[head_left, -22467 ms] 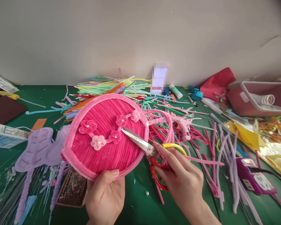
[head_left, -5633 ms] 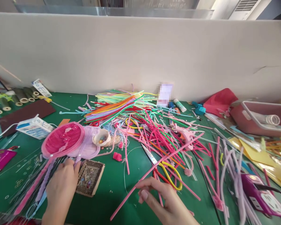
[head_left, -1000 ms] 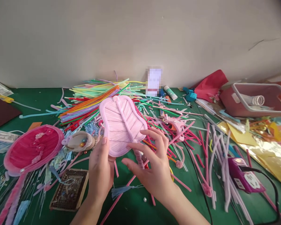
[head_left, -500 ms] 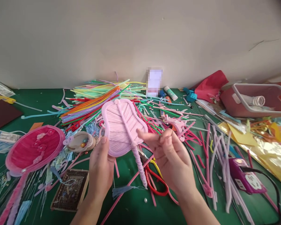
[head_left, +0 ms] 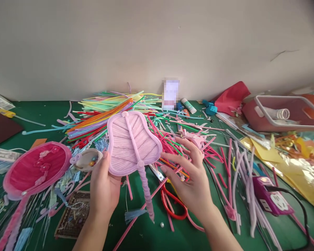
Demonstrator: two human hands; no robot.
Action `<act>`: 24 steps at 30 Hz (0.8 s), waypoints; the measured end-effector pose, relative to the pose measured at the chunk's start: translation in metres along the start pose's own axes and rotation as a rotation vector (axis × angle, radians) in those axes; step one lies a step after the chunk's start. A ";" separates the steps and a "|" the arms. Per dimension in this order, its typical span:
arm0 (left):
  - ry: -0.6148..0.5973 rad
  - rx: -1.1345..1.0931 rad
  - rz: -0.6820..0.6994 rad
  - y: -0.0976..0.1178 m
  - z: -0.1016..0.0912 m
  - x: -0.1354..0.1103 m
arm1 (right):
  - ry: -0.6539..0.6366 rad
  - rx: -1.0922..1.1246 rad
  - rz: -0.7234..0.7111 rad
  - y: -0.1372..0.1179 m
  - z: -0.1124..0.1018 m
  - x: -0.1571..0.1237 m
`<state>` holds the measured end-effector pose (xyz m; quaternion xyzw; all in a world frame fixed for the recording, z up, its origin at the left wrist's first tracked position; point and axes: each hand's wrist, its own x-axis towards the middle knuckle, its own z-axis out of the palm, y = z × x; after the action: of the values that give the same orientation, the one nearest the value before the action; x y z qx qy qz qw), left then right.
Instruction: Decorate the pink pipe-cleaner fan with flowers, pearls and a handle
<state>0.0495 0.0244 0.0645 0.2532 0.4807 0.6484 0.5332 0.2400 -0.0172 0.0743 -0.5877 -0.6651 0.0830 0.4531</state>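
Note:
A pale lilac hand fan (head_left: 120, 144) made of pipe cleaners is held up over the green table, with a strip down its middle and a wrapped handle pointing down to the right. My left hand (head_left: 106, 184) grips its lower left edge, thumb on the near face and the fingers hidden behind. By the fan's right edge is my right hand (head_left: 189, 170), its fingers spread and nothing in them; whether a fingertip touches the rim I cannot tell. Red-handled scissors (head_left: 174, 205) lie beneath, and a blue tassel (head_left: 134, 215) rests near the handle's tip.
On the left lies a dark pink fan (head_left: 38, 169) beside a bead-filled bowl (head_left: 87, 159) and a small woven tray (head_left: 73, 216). Bundled pipe cleaners (head_left: 99, 118) are piled at the back. To the right are a purple power block (head_left: 272, 195) with a black cable and a pink bin (head_left: 264, 115).
The fan and my left hand have shifted slightly left, and the handle hangs more upright. My right hand's fingers, curled with one pointing before, have spread apart.

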 end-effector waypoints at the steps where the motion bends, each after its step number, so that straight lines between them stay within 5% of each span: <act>1: 0.008 0.002 0.004 0.001 0.001 0.000 | 0.008 -0.026 -0.033 -0.001 0.004 0.001; 4: 0.028 0.029 -0.017 0.002 0.004 -0.002 | 0.020 -0.068 -0.112 -0.005 0.011 0.009; 10: 0.001 0.117 -0.126 0.003 0.003 -0.002 | -0.257 -0.022 -0.268 -0.003 0.008 0.027; 15: -0.001 0.139 -0.163 0.004 0.001 -0.001 | -0.289 -0.018 -0.369 -0.004 0.006 0.027; 20: -0.019 0.147 -0.189 0.003 0.002 -0.002 | -0.390 0.044 -0.307 -0.007 0.007 0.020; 24: 0.014 0.146 -0.175 0.003 0.003 -0.002 | -0.282 0.150 -0.143 -0.004 0.002 0.017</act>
<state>0.0511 0.0232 0.0692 0.2438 0.5506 0.5644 0.5647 0.2372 -0.0025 0.0845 -0.4858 -0.7543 0.1816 0.4025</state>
